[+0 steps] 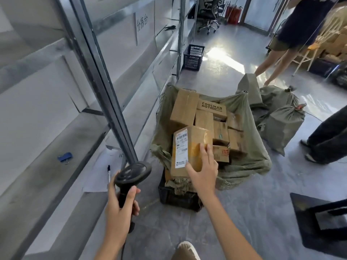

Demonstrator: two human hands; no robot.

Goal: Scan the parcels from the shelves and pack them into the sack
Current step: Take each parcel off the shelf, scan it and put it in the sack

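Note:
My left hand [120, 201] grips the handle of a black barcode scanner [132, 173], its head pointing up beside the shelf post. My right hand [203, 169] holds a brown cardboard parcel [189, 147] with a white shipping label, thumb on its near side and fingers over its top. The parcel sits at the near edge of the open green sack [249, 147], which is draped over a black crate [176, 196]. Several other cardboard boxes [206, 117] fill the sack, one printed "COOLMAN NOTE".
Grey metal shelves [56, 109] run along the left, with a blue clip [64, 157], a marker [109, 174] and paper on them. Tied green sacks [283, 126] lie to the right. Two people stand at right. A black basket [193, 57] stands farther down the aisle.

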